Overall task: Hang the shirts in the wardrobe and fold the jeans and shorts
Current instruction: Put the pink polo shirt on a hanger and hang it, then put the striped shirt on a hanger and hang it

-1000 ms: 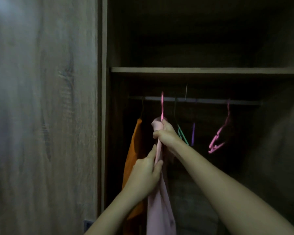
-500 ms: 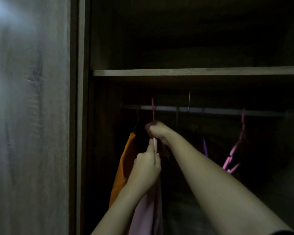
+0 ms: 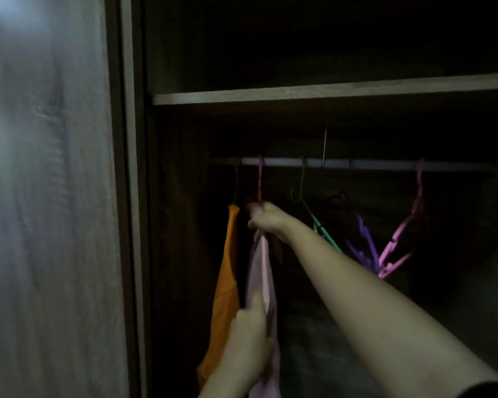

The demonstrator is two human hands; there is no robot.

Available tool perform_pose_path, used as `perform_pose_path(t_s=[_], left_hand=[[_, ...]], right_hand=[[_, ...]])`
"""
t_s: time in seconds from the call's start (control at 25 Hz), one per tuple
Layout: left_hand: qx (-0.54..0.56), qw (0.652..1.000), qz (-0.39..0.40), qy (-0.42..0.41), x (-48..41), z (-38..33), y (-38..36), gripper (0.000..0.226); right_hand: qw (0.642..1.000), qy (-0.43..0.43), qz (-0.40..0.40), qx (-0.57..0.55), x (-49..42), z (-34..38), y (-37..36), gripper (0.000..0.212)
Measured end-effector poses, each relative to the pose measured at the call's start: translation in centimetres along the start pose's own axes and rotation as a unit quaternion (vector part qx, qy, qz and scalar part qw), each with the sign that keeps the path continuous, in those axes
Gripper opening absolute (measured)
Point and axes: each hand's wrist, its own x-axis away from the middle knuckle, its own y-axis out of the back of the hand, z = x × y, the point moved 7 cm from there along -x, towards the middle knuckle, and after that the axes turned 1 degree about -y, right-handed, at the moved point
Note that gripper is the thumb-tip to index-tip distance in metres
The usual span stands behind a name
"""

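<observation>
A pale pink shirt (image 3: 263,271) hangs on a pink hanger (image 3: 260,179) hooked over the wardrobe rail (image 3: 371,164). My right hand (image 3: 266,222) grips the top of the shirt just under the hook. Lower down, my left hand (image 3: 249,346) holds the shirt's fabric, thumb pointing up. An orange shirt (image 3: 226,288) hangs to the left, close beside the pink one.
Empty green (image 3: 318,225), purple (image 3: 367,245) and pink (image 3: 400,242) hangers dangle from the rail to the right. A wooden shelf (image 3: 328,93) runs above the rail. The wardrobe door (image 3: 49,196) stands at the left. The interior is dark.
The pink hanger's hook now sits on the rail. My left hand has slid down the shirt, away from my right hand. The view has come closer.
</observation>
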Motion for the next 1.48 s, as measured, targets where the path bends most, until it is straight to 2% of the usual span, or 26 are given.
perform_pose_path(t_s=[0.04,0.08,0.16,0.24,0.32,0.48,0.56,0.72,0.96,1.04,1.16,1.28,1.36,1.48], left_hand=[[0.005,0.999,0.031,0.034,0.2,1.2,-1.9,0.058],[-0.038,0.995,0.095,-0.012,1.2,2.3,-4.2,0.048],[-0.099,0.984,0.144,-0.038,3.6,3.3,-5.9,0.048],[-0.072,0.98,0.183,-0.025,5.1,3.6,-6.4,0.054],[-0.036,0.979,0.192,-0.061,7.4,4.3,-5.7,0.058],[0.027,0.989,0.098,-0.103,10.6,5.8,-2.1,0.028],[0.032,0.992,0.05,-0.11,12.8,7.8,0.0,0.023],[-0.003,0.995,-0.045,-0.084,16.9,14.2,4.1,0.039],[-0.084,0.979,-0.187,-0.007,24.8,27.1,11.0,0.045],[-0.099,0.976,-0.19,0.026,26.7,31.5,12.4,0.045],[-0.164,0.97,-0.169,0.066,28.8,38.1,13.7,0.075],[-0.222,0.958,-0.128,0.125,30.6,45.2,13.7,0.095],[-0.242,0.956,-0.114,0.124,31.3,47.7,13.1,0.095],[-0.243,0.955,-0.099,0.139,31.6,49.1,12.5,0.079]], right_hand=[[1.0,-0.009,-0.018,0.009,0.4,-0.3,0.2,0.06],[0.999,-0.022,-0.038,0.021,0.9,-0.7,0.4,0.068],[0.996,-0.038,-0.059,0.047,2.3,-1.2,0.4,0.079],[0.994,-0.024,-0.083,0.061,4.2,-0.9,0.5,0.079],[0.988,0.025,-0.135,0.071,6.2,0.2,1.0,0.072],[0.965,0.132,-0.212,0.081,11.7,3.0,-1.0,0.058],[0.948,0.191,-0.236,0.093,14.9,4.7,-3.4,0.053],[0.947,0.257,-0.166,0.094,19.9,5.9,-11.9,0.049],[0.963,0.242,-0.004,0.121,25.4,4.9,-27.9,0.049],[0.965,0.214,0.057,0.141,26.5,4.1,-32.3,0.05],[0.958,0.175,0.151,0.171,27.6,3.2,-38.5,0.052],[0.953,0.141,0.197,0.184,27.7,2.2,-42.6,0.052],[0.952,0.111,0.21,0.193,27.0,0.9,-44.6,0.049],[0.966,0.015,0.194,0.168,25.2,-1.0,-46.4,0.049]])
